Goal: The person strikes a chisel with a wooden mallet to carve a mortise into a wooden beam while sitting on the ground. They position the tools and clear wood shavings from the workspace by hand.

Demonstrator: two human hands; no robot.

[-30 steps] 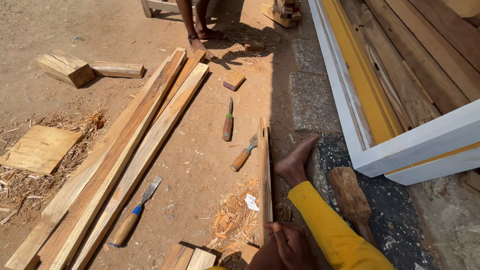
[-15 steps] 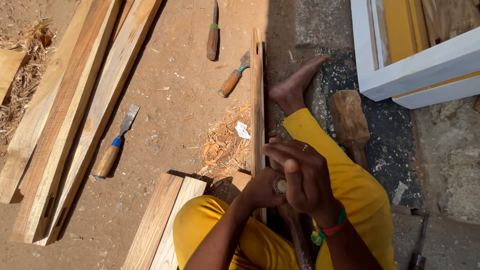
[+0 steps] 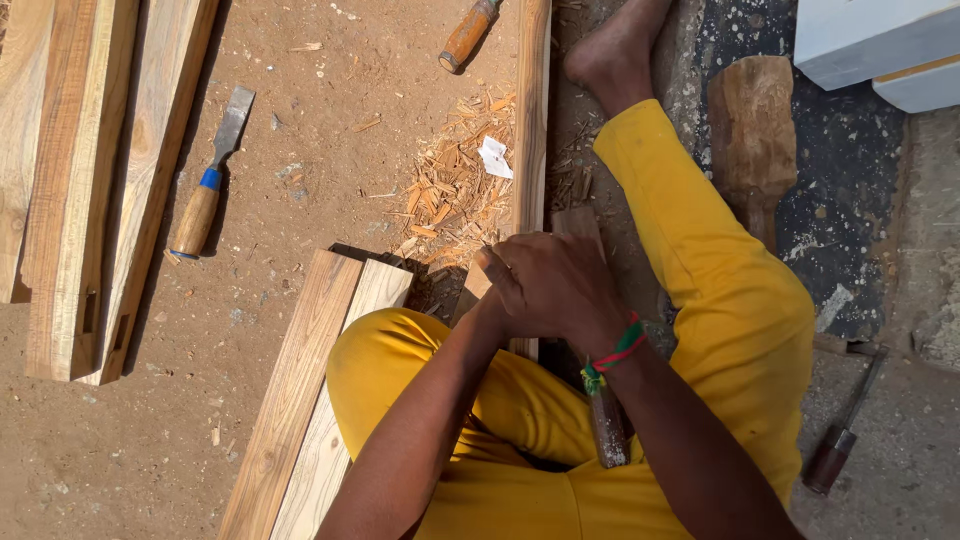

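Far left planks: long timbers [image 3: 70, 180] lie side by side on the sandy ground [image 3: 300, 120], running up out of view.
Blue-collared chisel: a wooden-handled chisel [image 3: 208, 180] lies flat just right of those timbers, blade pointing up the frame.
Short boards: two pale boards [image 3: 310, 380] slant from bottom centre up under the yellow trouser leg [image 3: 420, 370].
Shavings: a heap of wood chips [image 3: 455, 190] sits against the narrow strip.
Second chisel: orange handle [image 3: 468, 32] at the top edge, apart from the hands.
Narrow strip: a thin wooden batten [image 3: 531, 130] runs up from the hands, on edge.
Left hand: mostly hidden beneath the right; its grip cannot be told.
Right hand: right hand [image 3: 550, 285] curled closed over the batten's near end, wristband showing.
Mallet: a wooden mallet [image 3: 752, 130] lies on the dark slab, right of the leg.
Far right: a dark-handled tool [image 3: 845, 425] lies on the concrete.
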